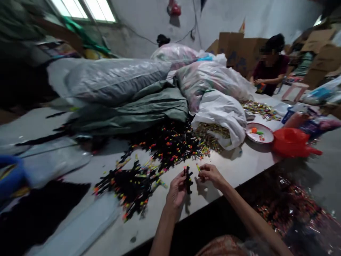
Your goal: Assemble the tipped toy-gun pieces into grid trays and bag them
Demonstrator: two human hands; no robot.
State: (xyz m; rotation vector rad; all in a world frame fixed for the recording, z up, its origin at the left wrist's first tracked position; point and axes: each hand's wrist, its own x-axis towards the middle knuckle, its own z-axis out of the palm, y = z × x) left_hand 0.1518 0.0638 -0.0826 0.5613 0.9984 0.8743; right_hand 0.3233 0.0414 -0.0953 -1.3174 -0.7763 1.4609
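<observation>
A bundle of black sticks [188,179] is gripped upright in the left hand [176,192], fingers curled closed round it, just in front of the big heap of black sticks with coloured tips [160,149]. Beside it, on the heap's near right edge, the right hand [210,174] is seen with fingertips pinched together on a small yellow-tipped piece [198,167]; how firmly it is held cannot be told. Both hands are kept over the pale table [239,167], close together but not touching.

Behind the heap, grey and green sacks [128,96] are piled. To the heap's right, a white bag [223,113] is spilling more pieces, and beyond it a round plate [259,134] and a red bag [291,142] are seen. Far behind the heap, another person in a dark red top [269,71] is seated at the table's far end.
</observation>
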